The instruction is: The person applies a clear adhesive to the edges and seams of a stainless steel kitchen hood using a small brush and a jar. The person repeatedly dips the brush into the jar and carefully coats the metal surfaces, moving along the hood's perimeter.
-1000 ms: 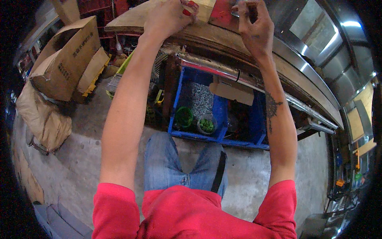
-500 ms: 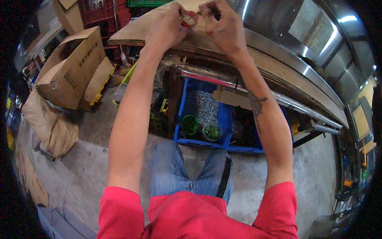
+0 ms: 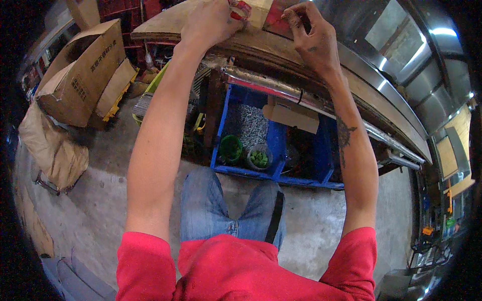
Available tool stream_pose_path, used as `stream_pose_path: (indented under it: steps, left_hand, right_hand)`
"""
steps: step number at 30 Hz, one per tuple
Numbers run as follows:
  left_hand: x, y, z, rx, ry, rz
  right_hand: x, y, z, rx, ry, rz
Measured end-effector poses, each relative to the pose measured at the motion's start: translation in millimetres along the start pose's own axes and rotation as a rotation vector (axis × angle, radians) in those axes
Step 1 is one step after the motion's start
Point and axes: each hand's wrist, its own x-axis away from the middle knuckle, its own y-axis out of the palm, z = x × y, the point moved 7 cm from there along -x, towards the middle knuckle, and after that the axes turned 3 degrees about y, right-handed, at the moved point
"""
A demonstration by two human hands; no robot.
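At the top of the view, above the wooden bench top (image 3: 251, 47), my left hand (image 3: 211, 25) is closed around a small red-rimmed ring that looks like a roll of tape (image 3: 240, 11). My right hand (image 3: 316, 40) is apart from it, to the right, with thumb and fingers bent together in a pinch. Whether something thin sits between those fingertips I cannot make out. A flat dark red patch (image 3: 276, 19) shows between the two hands, right beside the right fingertips.
Under the bench, a blue divided bin (image 3: 278, 170) holds small grey metal pieces (image 3: 253, 123), a green cup (image 3: 231, 149) and a clear cup of green pieces (image 3: 259, 158). An open cardboard box (image 3: 83, 80) and a brown sack (image 3: 55, 145) stand at left. A metal rail (image 3: 281, 90) runs along the bench front.
My right hand has moved right, away from the roll in my left hand. The dark red patch now shows between them. The whole view has shifted slightly.
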Motion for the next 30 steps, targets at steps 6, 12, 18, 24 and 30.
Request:
stream_pose_path:
  steps: [6,12,18,24,30]
  left_hand:
    - [3.0,-29.0,30.3,0.068,-0.254,-0.224]
    - [4.8,-28.4,29.2,0.07,-0.259,-0.192]
    - [9.1,-42.6,42.7,0.122,-0.253,-0.204]
    - [7.3,-41.1,42.0,0.134,-0.253,-0.22]
    - [4.4,-30.9,32.1,0.05,-0.262,-0.208]
  right_hand:
    - [-1.9,-1.1,-6.6,-0.014,0.084,-0.099]
    - [-1.0,0.1,-4.9,-0.007,0.109,-0.114]
    - [-2.0,-1.7,-11.1,0.013,0.032,-0.075]
    - [-1.4,-0.6,-8.1,0.011,0.088,-0.114]
    - [-2.0,0.4,-8.2,-0.029,0.133,-0.127]
